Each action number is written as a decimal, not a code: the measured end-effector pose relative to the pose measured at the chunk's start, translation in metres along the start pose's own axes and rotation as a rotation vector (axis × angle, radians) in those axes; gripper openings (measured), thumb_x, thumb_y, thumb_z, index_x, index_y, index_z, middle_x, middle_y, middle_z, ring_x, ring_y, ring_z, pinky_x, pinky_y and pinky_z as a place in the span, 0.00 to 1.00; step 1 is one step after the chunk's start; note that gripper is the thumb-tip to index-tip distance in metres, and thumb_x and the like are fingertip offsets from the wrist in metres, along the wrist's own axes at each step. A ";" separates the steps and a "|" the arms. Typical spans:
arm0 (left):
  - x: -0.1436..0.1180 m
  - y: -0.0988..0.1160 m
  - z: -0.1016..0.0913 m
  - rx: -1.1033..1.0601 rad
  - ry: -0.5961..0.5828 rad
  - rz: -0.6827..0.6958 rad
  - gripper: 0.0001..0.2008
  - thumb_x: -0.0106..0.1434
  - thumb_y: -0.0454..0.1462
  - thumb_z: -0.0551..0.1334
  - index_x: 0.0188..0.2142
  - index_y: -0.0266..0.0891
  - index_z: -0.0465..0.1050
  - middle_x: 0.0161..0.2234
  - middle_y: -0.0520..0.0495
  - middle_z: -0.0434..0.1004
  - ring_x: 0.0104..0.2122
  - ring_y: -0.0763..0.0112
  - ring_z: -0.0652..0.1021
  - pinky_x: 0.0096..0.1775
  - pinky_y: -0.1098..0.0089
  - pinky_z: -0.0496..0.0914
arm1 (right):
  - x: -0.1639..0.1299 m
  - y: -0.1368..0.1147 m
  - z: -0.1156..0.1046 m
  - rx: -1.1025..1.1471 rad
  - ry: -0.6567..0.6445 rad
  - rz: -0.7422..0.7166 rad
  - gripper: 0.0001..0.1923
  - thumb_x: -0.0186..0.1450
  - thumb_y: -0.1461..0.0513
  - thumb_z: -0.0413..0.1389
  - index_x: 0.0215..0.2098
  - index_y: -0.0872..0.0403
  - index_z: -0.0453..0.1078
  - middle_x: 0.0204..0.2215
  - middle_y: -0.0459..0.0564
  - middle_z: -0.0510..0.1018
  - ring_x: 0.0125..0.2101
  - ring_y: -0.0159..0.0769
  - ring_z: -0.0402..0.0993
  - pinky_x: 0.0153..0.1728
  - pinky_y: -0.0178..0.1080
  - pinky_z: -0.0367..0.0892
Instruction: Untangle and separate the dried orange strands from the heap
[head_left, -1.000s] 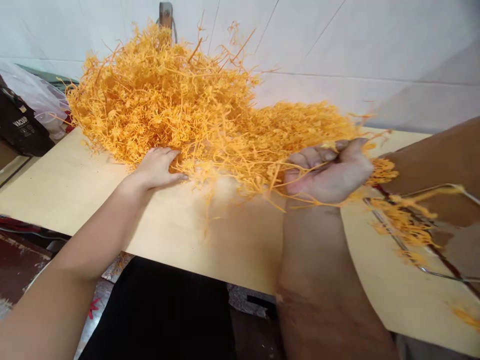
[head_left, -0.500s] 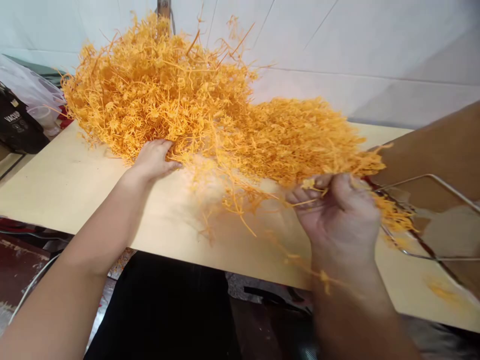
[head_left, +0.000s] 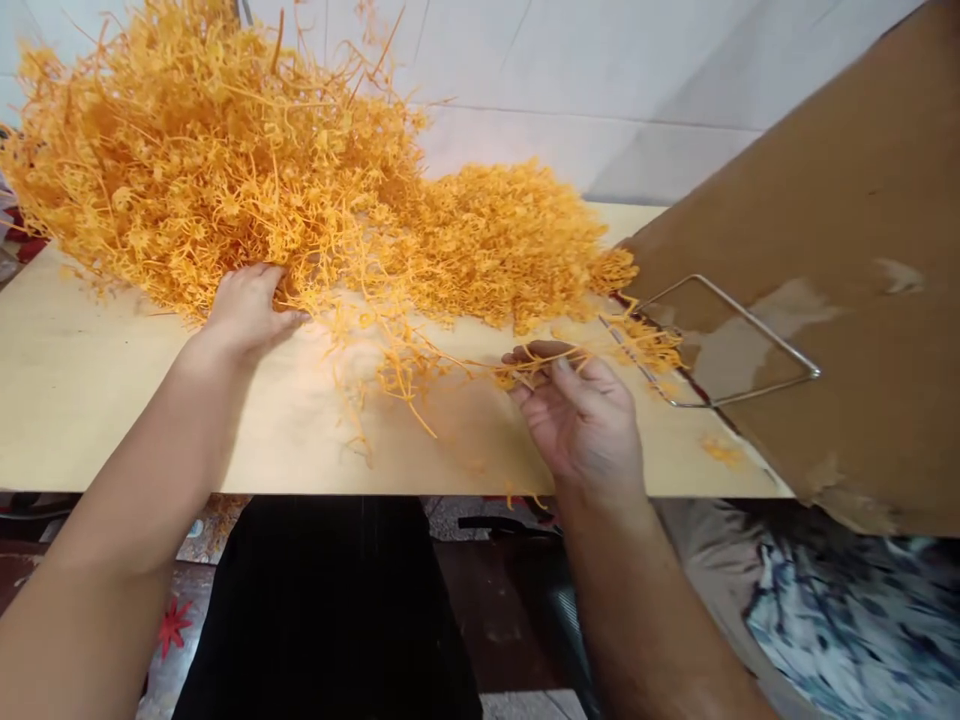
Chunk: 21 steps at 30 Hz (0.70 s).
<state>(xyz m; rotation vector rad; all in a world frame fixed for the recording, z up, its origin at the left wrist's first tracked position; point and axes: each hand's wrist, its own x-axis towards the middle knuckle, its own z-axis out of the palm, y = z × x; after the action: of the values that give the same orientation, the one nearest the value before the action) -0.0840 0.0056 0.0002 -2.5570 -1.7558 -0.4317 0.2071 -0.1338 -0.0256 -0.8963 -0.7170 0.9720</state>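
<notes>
A big tangled pile of orange plastic flower sprigs (head_left: 217, 170) lies along the back of the table. My left hand (head_left: 244, 305) is at its lower front edge, fingers curled into the strands and partly hidden, thumb lying to the right. To the right, my right hand (head_left: 581, 400) is palm up, with thumb and fingers closed on a thin orange sprig (head_left: 465, 362). That sprig stretches leftward to loose strands in front of the pile. A lower, denser clump of sprigs (head_left: 502, 245) sits behind my right hand.
A bent metal wire frame (head_left: 757, 318) leans by a large cardboard box (head_left: 847, 230) on the right. Loose orange bits (head_left: 721, 450) lie on the pale tabletop (head_left: 97, 400). A tiled wall (head_left: 510, 120) stands behind. Patterned cloth (head_left: 847, 620) shows below the box.
The view has shifted right, showing more of the box. My right hand has moved from beside the dense clump and now grips a sprig lower down. My left hand stays at the pile.
</notes>
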 end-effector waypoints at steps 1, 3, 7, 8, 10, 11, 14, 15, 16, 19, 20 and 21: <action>0.000 -0.001 0.000 -0.003 0.000 0.003 0.32 0.52 0.52 0.58 0.51 0.36 0.65 0.49 0.37 0.69 0.51 0.50 0.68 0.52 0.55 0.59 | 0.000 0.002 -0.001 -0.003 0.006 -0.003 0.11 0.47 0.60 0.64 0.28 0.56 0.73 0.28 0.46 0.75 0.30 0.28 0.74 0.30 0.32 0.70; 0.000 -0.001 0.000 0.001 0.004 0.012 0.32 0.52 0.52 0.58 0.51 0.36 0.65 0.49 0.37 0.69 0.51 0.50 0.68 0.51 0.55 0.60 | 0.001 0.005 -0.002 -0.004 0.020 -0.007 0.09 0.49 0.61 0.63 0.28 0.55 0.72 0.28 0.45 0.75 0.30 0.27 0.73 0.29 0.31 0.70; -0.001 0.000 -0.001 0.023 0.028 0.055 0.31 0.51 0.52 0.59 0.52 0.39 0.64 0.49 0.39 0.69 0.51 0.52 0.68 0.51 0.55 0.61 | 0.002 0.007 0.000 0.038 0.018 -0.001 0.07 0.49 0.61 0.62 0.27 0.54 0.72 0.28 0.44 0.75 0.30 0.26 0.73 0.28 0.30 0.69; -0.002 0.001 -0.002 0.027 0.029 0.061 0.31 0.51 0.52 0.59 0.52 0.39 0.64 0.49 0.39 0.69 0.51 0.52 0.68 0.51 0.56 0.61 | 0.003 0.007 0.001 0.052 0.012 0.002 0.07 0.49 0.61 0.62 0.27 0.55 0.72 0.28 0.44 0.75 0.30 0.26 0.73 0.29 0.30 0.69; -0.003 0.003 -0.003 0.036 0.023 0.063 0.31 0.52 0.51 0.59 0.52 0.37 0.63 0.50 0.38 0.68 0.51 0.51 0.67 0.52 0.56 0.60 | 0.004 0.007 0.003 0.078 -0.001 0.007 0.08 0.49 0.60 0.62 0.27 0.55 0.72 0.27 0.44 0.75 0.30 0.25 0.73 0.30 0.30 0.70; -0.004 0.004 -0.004 0.039 0.018 0.058 0.31 0.52 0.50 0.59 0.52 0.37 0.63 0.50 0.38 0.67 0.51 0.51 0.67 0.52 0.56 0.60 | 0.005 0.007 0.004 0.086 -0.006 0.013 0.08 0.50 0.60 0.62 0.27 0.55 0.72 0.27 0.44 0.75 0.30 0.25 0.73 0.30 0.30 0.70; -0.005 0.009 -0.006 0.025 0.013 0.038 0.30 0.52 0.49 0.59 0.52 0.37 0.64 0.49 0.38 0.67 0.52 0.51 0.67 0.52 0.55 0.60 | 0.009 0.009 0.006 0.121 0.001 0.037 0.07 0.51 0.60 0.61 0.27 0.55 0.71 0.27 0.43 0.75 0.29 0.25 0.73 0.30 0.29 0.70; -0.006 0.011 -0.007 0.015 0.018 0.032 0.30 0.52 0.49 0.59 0.52 0.37 0.64 0.48 0.38 0.67 0.52 0.51 0.67 0.52 0.55 0.60 | 0.010 0.010 0.006 0.132 0.008 0.050 0.06 0.51 0.61 0.60 0.27 0.54 0.71 0.27 0.43 0.75 0.29 0.24 0.73 0.30 0.29 0.70; -0.007 0.013 -0.008 0.004 0.026 0.025 0.30 0.52 0.48 0.60 0.52 0.37 0.63 0.48 0.39 0.67 0.52 0.51 0.66 0.52 0.55 0.60 | 0.012 0.011 0.007 0.137 0.018 0.063 0.06 0.52 0.61 0.60 0.27 0.54 0.71 0.27 0.43 0.75 0.29 0.24 0.73 0.29 0.29 0.70; -0.010 0.018 -0.012 -0.020 0.053 0.013 0.31 0.52 0.45 0.61 0.53 0.36 0.61 0.50 0.37 0.64 0.52 0.51 0.65 0.53 0.54 0.60 | 0.014 0.012 0.008 0.078 0.045 0.099 0.05 0.52 0.62 0.60 0.28 0.54 0.70 0.28 0.43 0.74 0.27 0.23 0.72 0.28 0.29 0.70; -0.012 0.019 -0.013 -0.032 0.058 0.017 0.32 0.51 0.44 0.61 0.55 0.36 0.60 0.50 0.37 0.63 0.52 0.51 0.65 0.53 0.54 0.60 | 0.015 0.011 0.009 0.039 0.051 0.105 0.06 0.52 0.62 0.60 0.28 0.55 0.70 0.28 0.42 0.74 0.27 0.23 0.72 0.27 0.29 0.69; -0.013 0.020 -0.015 -0.045 0.060 0.030 0.34 0.50 0.43 0.62 0.56 0.36 0.58 0.51 0.37 0.61 0.52 0.51 0.65 0.53 0.54 0.60 | 0.015 0.010 0.011 0.001 0.056 0.104 0.06 0.52 0.62 0.60 0.28 0.55 0.70 0.28 0.42 0.74 0.26 0.22 0.71 0.26 0.28 0.69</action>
<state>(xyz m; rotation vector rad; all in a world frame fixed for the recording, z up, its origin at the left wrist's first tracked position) -0.0733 -0.0164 0.0144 -2.5678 -1.7046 -0.5472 0.2004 -0.1138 -0.0279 -0.9631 -0.6276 1.0351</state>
